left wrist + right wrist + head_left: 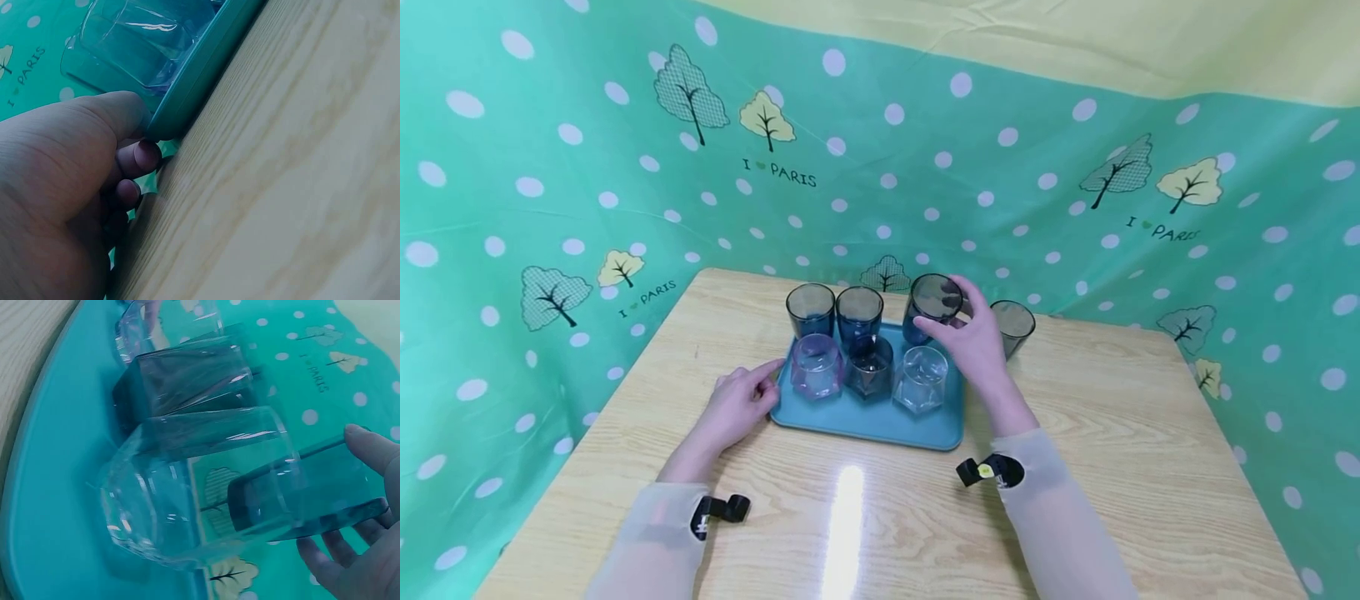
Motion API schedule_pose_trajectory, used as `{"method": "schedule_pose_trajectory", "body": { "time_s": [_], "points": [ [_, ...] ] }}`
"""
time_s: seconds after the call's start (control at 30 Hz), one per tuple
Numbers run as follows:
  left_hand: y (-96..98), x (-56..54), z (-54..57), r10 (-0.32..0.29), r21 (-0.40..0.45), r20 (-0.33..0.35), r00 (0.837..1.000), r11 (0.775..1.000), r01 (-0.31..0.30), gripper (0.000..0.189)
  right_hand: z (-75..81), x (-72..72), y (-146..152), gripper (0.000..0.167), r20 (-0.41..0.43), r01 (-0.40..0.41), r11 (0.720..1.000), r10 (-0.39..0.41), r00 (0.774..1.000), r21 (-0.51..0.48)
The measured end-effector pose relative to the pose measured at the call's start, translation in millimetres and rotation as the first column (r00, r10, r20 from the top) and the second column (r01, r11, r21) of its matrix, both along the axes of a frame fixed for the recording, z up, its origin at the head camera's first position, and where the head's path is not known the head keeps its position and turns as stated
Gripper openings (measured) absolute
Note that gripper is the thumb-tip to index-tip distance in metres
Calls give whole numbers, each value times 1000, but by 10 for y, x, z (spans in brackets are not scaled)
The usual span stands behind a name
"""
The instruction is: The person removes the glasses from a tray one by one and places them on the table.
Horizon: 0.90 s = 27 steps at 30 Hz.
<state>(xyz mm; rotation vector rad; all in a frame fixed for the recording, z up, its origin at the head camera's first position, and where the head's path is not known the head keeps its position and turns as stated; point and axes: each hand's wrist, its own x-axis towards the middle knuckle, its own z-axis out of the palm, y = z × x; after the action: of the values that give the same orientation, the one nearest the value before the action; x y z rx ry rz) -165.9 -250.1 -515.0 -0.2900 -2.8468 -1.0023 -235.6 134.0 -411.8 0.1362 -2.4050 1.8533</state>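
Note:
At the back right of the blue tray [865, 423], my right hand [983, 346] grips a dark blue tumbler [934, 293], thumb on its near side and fingers round the far side. The same tumbler [300, 494] shows behind a clear faceted glass [200, 481] in the right wrist view. My left hand [741, 406] holds the tray's left edge; in the left wrist view its fingers pinch the tray rim [178, 103]. Two more dark blue tumblers, one left [811, 307] and one middle [859, 310], stand in the back row.
Along the tray's front stand a purple-tinted glass [817, 367], a dark grey faceted glass [870, 371] and the clear one [921, 382]. Off the tray, a grey tumbler [1013, 323] stands on the wooden table [1120, 433] to the right. A green dotted cloth [850, 108] hangs behind.

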Motion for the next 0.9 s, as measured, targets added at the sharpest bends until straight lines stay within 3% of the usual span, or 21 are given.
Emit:
{"method": "schedule_pose_trajectory", "body": {
  "time_s": [0.37,0.63,0.9],
  "points": [
    [9,7,42,2,8,26,1000,1000,-3,48,263,245,170,83,-70,52,993,-59,996,-106],
    [8,18,43,4,10,18,1000,1000,-4,49,306,379,302,83,-63,105,981,-117,991,-164],
    [9,15,32,0,8,13,1000,1000,0,48,341,506,463,80,-90,156,979,-169,982,-134]
  ]
}}
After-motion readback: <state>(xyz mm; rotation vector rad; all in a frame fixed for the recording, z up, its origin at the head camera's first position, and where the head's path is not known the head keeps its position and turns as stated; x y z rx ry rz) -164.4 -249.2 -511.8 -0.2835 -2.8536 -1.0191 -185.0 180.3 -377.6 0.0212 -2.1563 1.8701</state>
